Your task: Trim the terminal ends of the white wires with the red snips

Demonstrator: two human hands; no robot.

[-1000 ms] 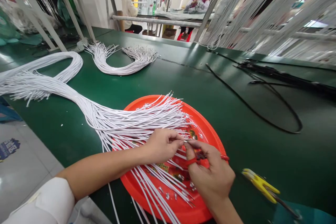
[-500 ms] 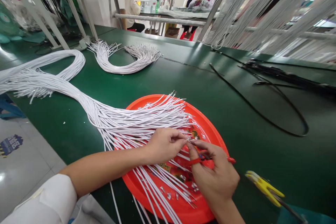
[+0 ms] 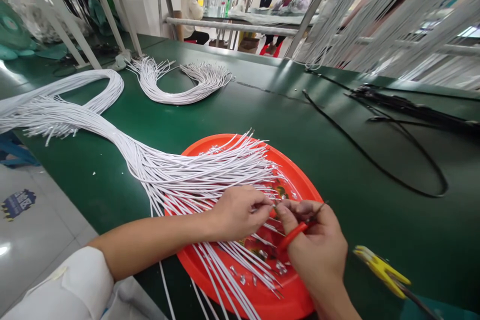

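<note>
My left hand [image 3: 242, 212] is closed in a pinch over the red tray [image 3: 300, 175], its fingertips at the end of a thin white wire. Close against it, my right hand [image 3: 315, 245] has its thumb and forefinger pressed together at the same spot. A small red-handled tool [image 3: 294, 236] with a dark metal tip lies gripped across the right palm; its exact kind is partly hidden by the fingers. A thick bundle of white wires [image 3: 195, 170] fans across the tray, with more loose ends beneath my left forearm. Small shiny clear bits [image 3: 280, 266] lie in the tray.
Two more white wire bundles [image 3: 180, 97] [image 3: 101, 85] lie on the green table [image 3: 240, 115]. Black cables [image 3: 405, 102] loop at the right, near a yellow-handled tool [image 3: 382, 270]. Hanging white wires [image 3: 375, 15] and a metal frame stand behind. Other people [image 3: 190, 5] sit beyond.
My right hand has shifted slightly right and turned, so the red-handled tool's dark tip now points up and right. The left hand has moved slightly right and stays pinched.
</note>
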